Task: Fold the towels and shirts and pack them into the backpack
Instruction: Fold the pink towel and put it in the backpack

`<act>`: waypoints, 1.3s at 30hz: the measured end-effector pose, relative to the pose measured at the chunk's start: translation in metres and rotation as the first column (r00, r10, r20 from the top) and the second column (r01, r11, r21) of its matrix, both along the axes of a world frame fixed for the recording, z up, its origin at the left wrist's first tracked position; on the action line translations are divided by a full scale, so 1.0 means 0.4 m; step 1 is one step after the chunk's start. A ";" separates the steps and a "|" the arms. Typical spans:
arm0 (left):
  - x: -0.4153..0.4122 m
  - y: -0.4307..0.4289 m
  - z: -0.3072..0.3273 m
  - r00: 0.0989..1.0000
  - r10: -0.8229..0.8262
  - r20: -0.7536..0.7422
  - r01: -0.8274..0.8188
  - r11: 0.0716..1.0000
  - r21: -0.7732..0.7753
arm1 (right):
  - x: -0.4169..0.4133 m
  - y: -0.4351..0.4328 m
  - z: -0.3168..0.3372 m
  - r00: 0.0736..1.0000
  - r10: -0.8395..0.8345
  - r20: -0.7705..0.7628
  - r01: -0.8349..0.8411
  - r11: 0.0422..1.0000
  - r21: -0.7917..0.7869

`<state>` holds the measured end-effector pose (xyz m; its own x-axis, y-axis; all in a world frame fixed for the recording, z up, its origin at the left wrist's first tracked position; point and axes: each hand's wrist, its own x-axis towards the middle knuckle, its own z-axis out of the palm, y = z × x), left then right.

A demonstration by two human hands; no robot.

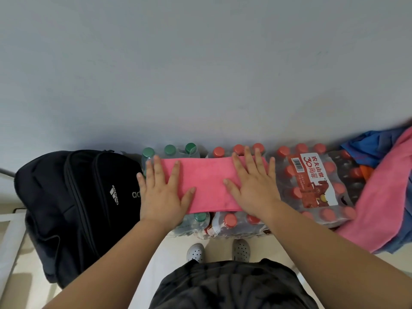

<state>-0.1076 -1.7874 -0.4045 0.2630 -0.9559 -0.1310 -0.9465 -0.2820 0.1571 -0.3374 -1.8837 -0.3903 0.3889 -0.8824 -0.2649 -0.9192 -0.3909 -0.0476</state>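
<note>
Pressing: both hands lie flat, palms down, fingers spread, on a folded pink towel (206,185).
Left hand (162,195): open on the towel's left end, gripping nothing; outer fingers reach past the edge.
Right hand (253,186): open on the towel's right end, gripping nothing.
Towel: a long folded strip lying across shrink-wrapped bottle packs, between the two hands.
Green-cap pack (170,150): under the towel's left part, caps showing above and below it.
Red-cap pack (238,221): under the towel's right part.
Labelled pack (312,181): just right of the right hand, red caps, red-and-white label, wrap intact.
Backpack (75,206): black, white logo, zips shut, standing just left of the left hand, against the green-cap pack.
Pile (383,186): loose pink cloth over blue cloth, at far right, touching the labelled pack.
Wall (200,63): plain grey, behind everything.
Floor (174,253): pale; two grey perforated clogs (195,252) stand on it below the packs.
</note>
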 end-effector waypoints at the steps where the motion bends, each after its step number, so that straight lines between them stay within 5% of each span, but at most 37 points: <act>1: 0.002 0.006 0.006 0.999 0.039 -0.017 -0.039 0.999 0.008 | 0.016 0.011 0.010 1.000 0.008 0.016 -0.008 1.000 -0.008; 9: 0.024 0.020 0.053 0.972 0.049 -0.230 -0.064 0.996 -0.058 | 0.085 0.074 -0.024 0.997 0.070 0.023 -0.071 0.996 0.057; 17: 0.064 -0.020 0.098 0.833 0.197 -0.517 -0.172 0.980 0.098 | 0.084 0.072 -0.020 0.998 0.068 0.016 -0.069 0.994 0.083; 28: 0.043 -0.002 0.139 0.503 0.215 -0.837 -0.344 0.938 0.035 | 0.087 0.058 -0.002 0.996 0.086 0.001 -0.085 0.978 0.189; 35: -0.062 -0.023 0.237 0.414 0.016 -0.910 -0.298 0.947 -0.119 | -0.011 0.054 0.028 0.902 -0.095 0.421 0.024 0.985 0.171; 39: -0.180 -0.075 0.253 0.560 -0.125 -0.819 -0.143 0.959 -0.244 | -0.125 0.050 0.050 0.784 -0.217 0.582 0.110 0.971 0.214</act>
<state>-0.1797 -1.8172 -0.3031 0.1774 -0.9829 -0.0499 -0.3612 -0.1122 0.9257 -0.3873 -1.8636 -0.3704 0.3699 -0.9134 -0.1702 -0.7344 -0.1752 -0.6557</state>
